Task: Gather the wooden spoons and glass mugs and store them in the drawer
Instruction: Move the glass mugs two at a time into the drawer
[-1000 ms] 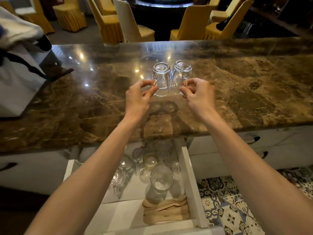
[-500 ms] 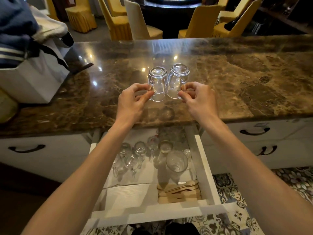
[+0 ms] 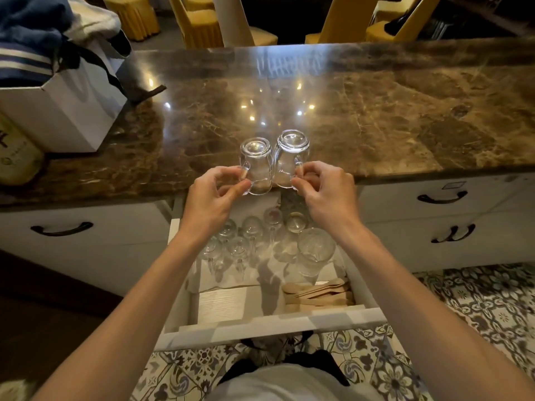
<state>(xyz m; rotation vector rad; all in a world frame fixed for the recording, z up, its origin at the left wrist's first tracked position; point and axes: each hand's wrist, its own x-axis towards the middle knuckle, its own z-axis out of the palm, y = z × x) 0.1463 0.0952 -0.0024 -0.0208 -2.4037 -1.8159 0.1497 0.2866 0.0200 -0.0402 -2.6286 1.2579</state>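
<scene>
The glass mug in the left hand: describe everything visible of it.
The left mug is clear, empty glass with a thick base and a loop handle. It is inverted, base up, at the near edge of the marble counter. The left hand pinches its handle; its side meets the other mug. Whether it rests on the counter is unclear.

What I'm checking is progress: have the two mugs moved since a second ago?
Yes. The left mug and right mug have come nearer, up to the front edge of the countertop above the drawer.
</scene>
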